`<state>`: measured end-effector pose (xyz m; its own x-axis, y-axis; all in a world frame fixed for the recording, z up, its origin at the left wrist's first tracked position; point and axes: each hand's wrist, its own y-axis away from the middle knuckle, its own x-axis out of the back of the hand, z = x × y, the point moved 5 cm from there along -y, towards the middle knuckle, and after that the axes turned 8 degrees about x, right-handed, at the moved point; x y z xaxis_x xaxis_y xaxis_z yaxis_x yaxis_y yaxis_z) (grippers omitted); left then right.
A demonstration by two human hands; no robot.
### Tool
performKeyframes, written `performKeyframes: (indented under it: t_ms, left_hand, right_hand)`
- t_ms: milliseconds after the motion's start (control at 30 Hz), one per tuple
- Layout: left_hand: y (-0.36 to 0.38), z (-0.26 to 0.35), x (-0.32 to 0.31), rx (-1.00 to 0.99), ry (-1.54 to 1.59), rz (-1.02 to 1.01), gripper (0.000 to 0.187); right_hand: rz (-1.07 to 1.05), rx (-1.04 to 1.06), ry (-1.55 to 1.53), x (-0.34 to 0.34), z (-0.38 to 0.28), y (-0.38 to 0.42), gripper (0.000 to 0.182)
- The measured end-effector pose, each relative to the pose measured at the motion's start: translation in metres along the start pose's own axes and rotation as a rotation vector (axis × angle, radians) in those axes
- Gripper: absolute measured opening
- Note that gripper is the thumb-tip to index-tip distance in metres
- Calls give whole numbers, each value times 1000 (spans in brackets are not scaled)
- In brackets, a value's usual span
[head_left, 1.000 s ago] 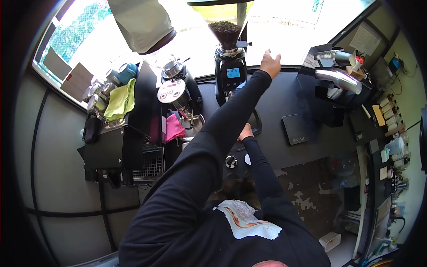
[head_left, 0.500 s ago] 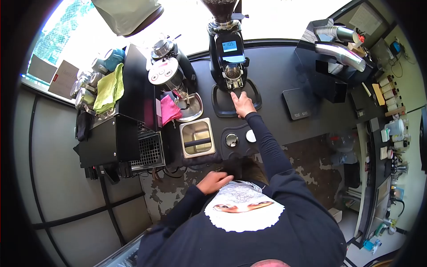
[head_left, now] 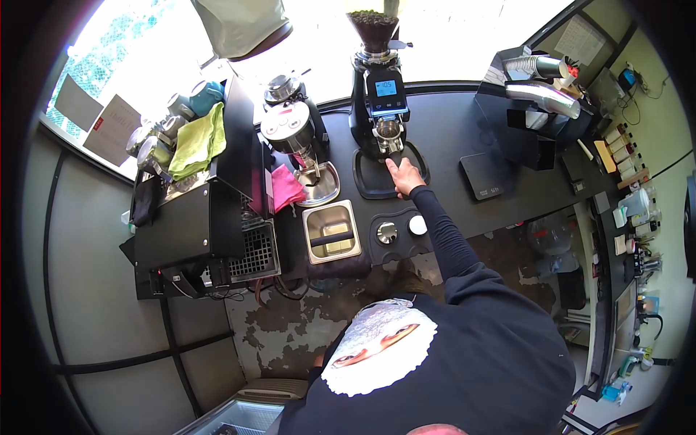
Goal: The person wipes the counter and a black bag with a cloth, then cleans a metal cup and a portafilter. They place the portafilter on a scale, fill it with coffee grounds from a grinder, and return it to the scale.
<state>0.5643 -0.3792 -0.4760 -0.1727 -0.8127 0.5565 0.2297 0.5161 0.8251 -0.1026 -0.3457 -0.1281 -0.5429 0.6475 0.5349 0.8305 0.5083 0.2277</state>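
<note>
My right hand [head_left: 406, 178] is closed around the handle of a portafilter [head_left: 388, 130]. The portafilter's basket sits under the spout of a black coffee grinder [head_left: 384, 88] with a lit screen, and ground coffee appears to be in it. Dark beans fill the grinder's hopper [head_left: 373, 30]. Beneath the portafilter lies the grinder's black tray [head_left: 370, 185]. Of my left hand [head_left: 317, 360], only a sliver shows beside my torso; its fingers are hidden.
Left of the grinder stands a second grinder [head_left: 286, 129], with a pink cloth [head_left: 287, 188] beside it. A steel knock box [head_left: 310, 239] and a tamper [head_left: 386, 233] are at the counter's front. A black scale [head_left: 480, 176] lies to the right. The espresso machine [head_left: 185, 225] is far left.
The view has shifted, and my body leans further right. My left hand has dropped from in front of my waist to beside my torso. My right hand stays on the portafilter handle.
</note>
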Motion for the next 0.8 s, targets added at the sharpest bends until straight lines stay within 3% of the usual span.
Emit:
performKeyframes:
  t_ms: [267, 467, 633, 800]
  left_hand:
    - [-8, 38, 6, -84, 282, -38, 41]
    - [-14, 64, 57, -86, 630, -89, 41]
    - [-31, 57, 97, -30, 892, -14, 33]
    - [-19, 48, 99, 18, 830, 23, 28]
  right_hand:
    - [-3, -53, 0, 1, -2, 20, 63]
    - [7, -34, 19, 5, -11, 5, 59]
    - [-29, -13, 24, 5, -7, -4, 60]
    - [-2, -25, 13, 5, -9, 0, 60]
